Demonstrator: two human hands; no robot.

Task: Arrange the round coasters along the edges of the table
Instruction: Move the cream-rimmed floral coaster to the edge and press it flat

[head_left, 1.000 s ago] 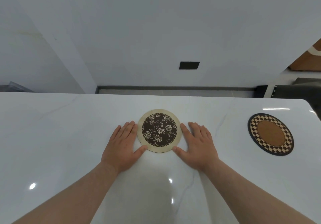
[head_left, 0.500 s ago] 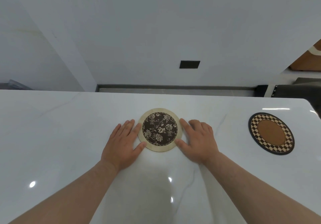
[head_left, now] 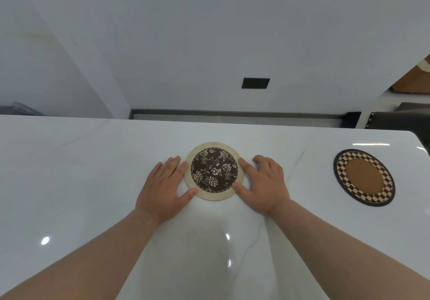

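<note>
A round floral coaster (head_left: 214,170), dark brown with a pale rim, lies flat on the white marble table (head_left: 69,171) not far from its far edge. My left hand (head_left: 162,188) rests flat on the table against the coaster's left rim, thumb and index finger touching it. My right hand (head_left: 263,183) presses on the right rim with thumb and index finger, its other fingers curled. The coaster is clamped between the two hands. A second round coaster (head_left: 364,177), checkered around a brown centre, lies near the table's right edge.
The table's far edge (head_left: 232,126) runs just beyond the floral coaster, with a white wall and a floor strip behind it. The right corner of the table is rounded, and a dark chair (head_left: 404,118) stands past it.
Both hands have slid the floral coaster a little farther toward the far edge. My right hand's outer fingers have curled in. The checkered coaster has not moved.
</note>
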